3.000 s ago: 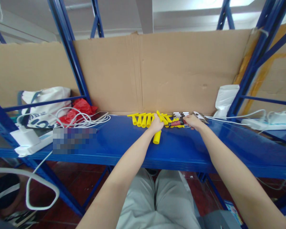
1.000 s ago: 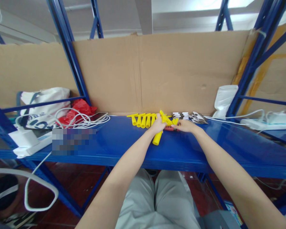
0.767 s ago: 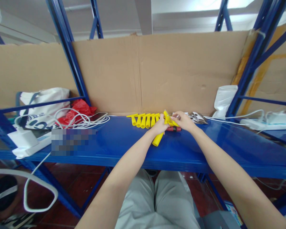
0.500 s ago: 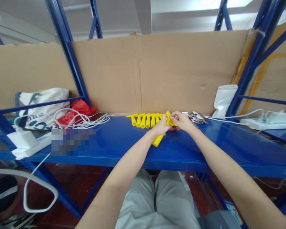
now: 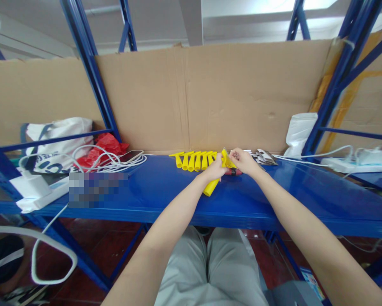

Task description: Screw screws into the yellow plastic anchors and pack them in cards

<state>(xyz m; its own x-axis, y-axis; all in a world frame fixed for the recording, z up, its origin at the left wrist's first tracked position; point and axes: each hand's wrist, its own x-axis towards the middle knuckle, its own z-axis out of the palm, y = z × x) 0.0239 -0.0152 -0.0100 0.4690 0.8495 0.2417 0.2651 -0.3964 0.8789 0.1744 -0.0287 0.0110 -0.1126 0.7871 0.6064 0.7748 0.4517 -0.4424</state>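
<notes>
Spanning the far side, a cardboard sheet [image 5: 241,93] is set behind the blue bench [image 5: 159,189]. A row of yellow tubes [image 5: 197,162] is laid toward the bench's far edge. At the row's right end, another yellow tube [image 5: 211,187] is gripped by the wrapped fingers of the left hand [image 5: 216,169]. Beside its far end, the fingers of the right hand [image 5: 245,162] are bent together; whether anything is pinched cannot be told. Just right of the left hand, a red handle [image 5: 239,172] is partly hidden.

Parts [image 5: 197,162] in a row on shelf [image 5: 168,187], cardboard [image 5: 229,97] behind, bag [image 5: 63,128] left, power strip [image 5: 340,166] right
</notes>
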